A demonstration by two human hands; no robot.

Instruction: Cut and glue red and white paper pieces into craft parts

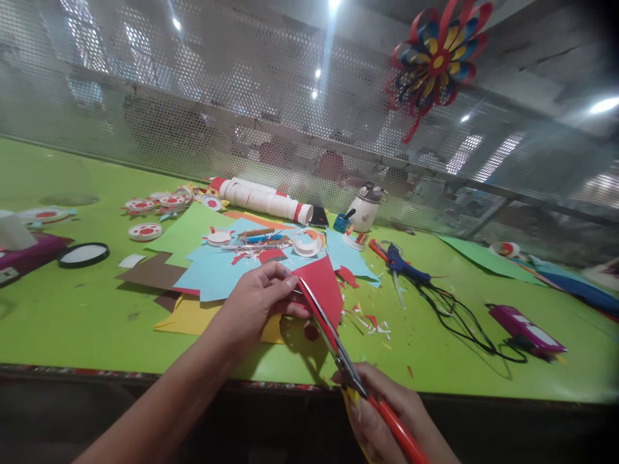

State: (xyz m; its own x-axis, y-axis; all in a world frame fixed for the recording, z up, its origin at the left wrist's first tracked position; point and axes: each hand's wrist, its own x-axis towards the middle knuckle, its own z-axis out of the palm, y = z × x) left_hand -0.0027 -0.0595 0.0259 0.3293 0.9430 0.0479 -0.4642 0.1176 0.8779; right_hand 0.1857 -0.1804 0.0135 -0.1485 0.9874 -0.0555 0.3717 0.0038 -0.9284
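Between the thumb and fingers of my left hand point(258, 303) is the edge of a red sheet of paper point(325, 283), held up above the table. My right hand point(382, 412) grips a pair of scissors point(341, 357) with red handles. The long blades lie along the paper's near edge, and their tips reach close to my left thumb. Beneath my hands, sheets of blue paper point(207, 274), yellow paper point(186, 317) and brown paper point(149, 278) overlap. Small red and white scraps point(370, 324) lie to the right of the red sheet.
A blue glue gun point(403, 264) with a black cable lies right, near a purple box point(527, 330). White paper rolls point(261, 200), a white bottle point(366, 206) and a blue jar point(341, 223) stand behind. Round paper pieces point(145, 231) and a black-rimmed disc point(83, 254) are left.
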